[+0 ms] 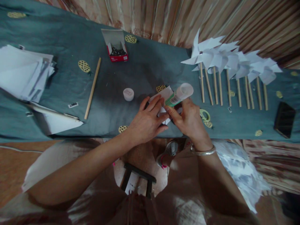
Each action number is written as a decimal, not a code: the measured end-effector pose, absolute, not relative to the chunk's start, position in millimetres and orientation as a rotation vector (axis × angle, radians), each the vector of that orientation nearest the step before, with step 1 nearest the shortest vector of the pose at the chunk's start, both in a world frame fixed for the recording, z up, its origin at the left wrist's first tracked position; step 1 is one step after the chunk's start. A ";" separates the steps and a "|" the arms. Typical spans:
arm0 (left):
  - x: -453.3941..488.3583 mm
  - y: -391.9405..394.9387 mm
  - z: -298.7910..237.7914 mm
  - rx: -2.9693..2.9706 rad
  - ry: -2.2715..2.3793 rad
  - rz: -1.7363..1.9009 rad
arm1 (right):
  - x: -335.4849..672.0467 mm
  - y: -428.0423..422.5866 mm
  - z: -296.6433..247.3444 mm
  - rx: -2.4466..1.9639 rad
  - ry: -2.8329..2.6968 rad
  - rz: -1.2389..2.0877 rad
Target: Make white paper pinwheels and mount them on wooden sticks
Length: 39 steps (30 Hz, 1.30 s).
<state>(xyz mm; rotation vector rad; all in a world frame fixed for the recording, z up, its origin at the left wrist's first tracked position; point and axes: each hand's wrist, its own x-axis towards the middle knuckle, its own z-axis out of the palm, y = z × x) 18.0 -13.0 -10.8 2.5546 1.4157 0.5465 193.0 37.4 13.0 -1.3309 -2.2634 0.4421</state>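
Observation:
My left hand (146, 120) lies with its fingers stretched flat on a white paper piece (164, 93) near the table's front edge. My right hand (187, 120) is closed round a glue bottle (179, 94) with a green label, tilted with its tip down onto the paper between the two hands. The bottle's white cap (128, 94) stands on the cloth to the left. Green-handled scissors (205, 115) lie just right of my right hand, partly hidden by it.
Several white paper pinwheels on wooden sticks (225, 62) lie at the right. A black phone (284, 119) sits far right. A loose wooden stick (92, 88), a red box of pins (117, 50) and a stack of white paper (23, 73) lie left on the teal cloth (70, 37).

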 end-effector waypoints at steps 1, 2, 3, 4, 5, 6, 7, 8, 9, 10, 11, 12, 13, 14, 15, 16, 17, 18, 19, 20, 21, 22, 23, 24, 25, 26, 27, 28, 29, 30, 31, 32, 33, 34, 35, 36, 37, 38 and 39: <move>17.9 -13.0 -11.2 2.557 1.415 0.548 | 193.5 36.8 13.2 -1.339 -2.267 0.448; 17.8 -13.1 -11.7 2.559 1.415 0.548 | 194.0 36.3 13.3 -1.342 -2.270 0.450; 17.7 -13.1 -12.0 2.562 1.414 0.546 | 194.4 35.9 13.3 -1.341 -2.269 0.448; 17.5 -13.1 -12.3 2.563 1.413 0.541 | 194.9 35.7 13.1 -1.336 -2.269 0.443; 17.3 -13.1 -12.4 2.563 1.414 0.535 | 195.5 35.5 12.8 -1.331 -2.271 0.439; 17.1 -13.1 -12.5 2.561 1.416 0.528 | 196.1 35.4 12.3 -1.323 -2.272 0.431; 17.0 -13.1 -12.5 2.557 1.416 0.524 | 196.8 35.4 11.8 -1.315 -2.272 0.421; 16.8 -13.1 -12.6 2.551 1.416 0.523 | 197.6 35.5 11.2 -1.307 -2.271 0.411; 16.8 -13.2 -12.6 2.545 1.415 0.528 | 198.4 35.6 10.6 -1.302 -2.274 0.406; 16.8 -13.2 -12.7 2.539 1.415 0.536 | 199.3 35.7 10.0 -1.297 -2.277 0.403; 16.8 -13.3 -12.9 2.534 1.416 0.543 | 200.1 35.8 9.4 -1.293 -2.279 0.402; 16.9 -13.4 -13.1 2.532 1.417 0.546 | 200.9 35.9 8.7 -1.289 -2.277 0.404; 16.9 -13.4 -13.4 2.534 1.417 0.547 | 201.6 35.9 8.1 -1.289 -2.273 0.408; 16.9 -13.5 -13.6 2.537 1.418 0.544 | 202.1 36.0 7.4 -1.290 -2.266 0.411; 16.9 -13.6 -13.8 2.542 1.418 0.540 | 202.5 36.0 6.7 -1.292 -2.259 0.412; 16.9 -13.6 -13.9 2.547 1.419 0.538 | 202.8 36.0 6.1 -1.295 -2.251 0.410; 16.8 -13.7 -14.0 2.549 1.420 0.536 | 202.9 36.0 5.5 -1.300 -2.244 0.406; 16.7 -13.7 -13.9 2.550 1.421 0.535 | 202.9 36.1 5.1 -1.304 -2.240 0.404; 16.5 -13.8 -13.6 2.549 1.422 0.535 | 202.8 36.3 4.9 -1.309 -2.237 0.403; 16.4 -13.9 -13.3 2.547 1.421 0.535 | 202.6 36.5 4.7 -1.318 -2.233 0.403; 16.3 -14.0 -12.9 2.546 1.420 0.531 | 202.3 36.8 4.7 -1.326 -2.230 0.404; 16.2 -14.1 -12.5 2.545 1.417 0.527 | 201.9 37.1 4.8 -1.331 -2.226 0.405; 16.1 -14.2 -12.1 2.544 1.415 0.525 | 201.5 37.5 4.8 -1.334 -2.221 0.404; 16.1 -14.3 -11.8 2.542 1.413 0.527 | 201.1 37.9 4.7 -1.335 -2.216 0.402; 16.2 -14.4 -11.6 2.539 1.412 0.530 | 200.7 38.4 4.5 -1.335 -2.211 0.402; 16.2 -14.5 -11.6 2.535 1.410 0.537 | 200.2 38.9 4.3 -1.335 -2.205 0.401; 16.3 -14.6 -11.8 2.530 1.408 0.546 | 199.8 39.4 3.9 -1.336 -2.199 0.400; 16.4 -14.6 -12.1 2.527 1.407 0.557 | 199.3 40.0 3.6 -1.339 -2.193 0.399; 16.5 -14.6 -12.4 2.526 1.405 0.565 | 198.8 40.4 3.3 -1.339 -2.188 0.398; 16.5 -14.6 -12.7 2.526 1.404 0.568 | 198.3 40.8 3.2 -1.337 -2.185 0.400; 16.6 -14.6 -13.0 2.527 1.405 0.570 | 197.7 41.1 3.3 -1.337 -2.184 0.404; 16.6 -14.5 -13.2 2.530 1.406 0.570 | 197.2 41.3 3.6 -1.334 -2.186 0.412; 16.7 -14.4 -13.2 2.534 1.408 0.565 | 196.7 41.3 4.1 -1.333 -2.190 0.424; 16.7 -14.3 -13.2 2.540 1.411 0.558 | 196.3 41.2 4.8 -1.334 -2.194 0.435; 16.7 -14.3 -13.2 2.547 1.414 0.549 | 196.0 41.0 5.5 -1.335 -2.198 0.446; 16.7 -14.2 -13.1 2.554 1.419 0.543 | 195.9 40.7 6.3 -1.336 -2.202 0.457; 16.7 -14.2 -13.1 2.558 1.422 0.538 | 196.0 40.3 6.9 -1.335 -2.205 0.467; 16.7 -14.2 -13.3 2.559 1.426 0.535 | 196.3 39.9 7.4 -1.333 -2.208 0.475; 16.7 -14.2 -13.5 2.556 1.427 0.537 | 196.8 39.4 7.8 -1.332 -2.209 0.482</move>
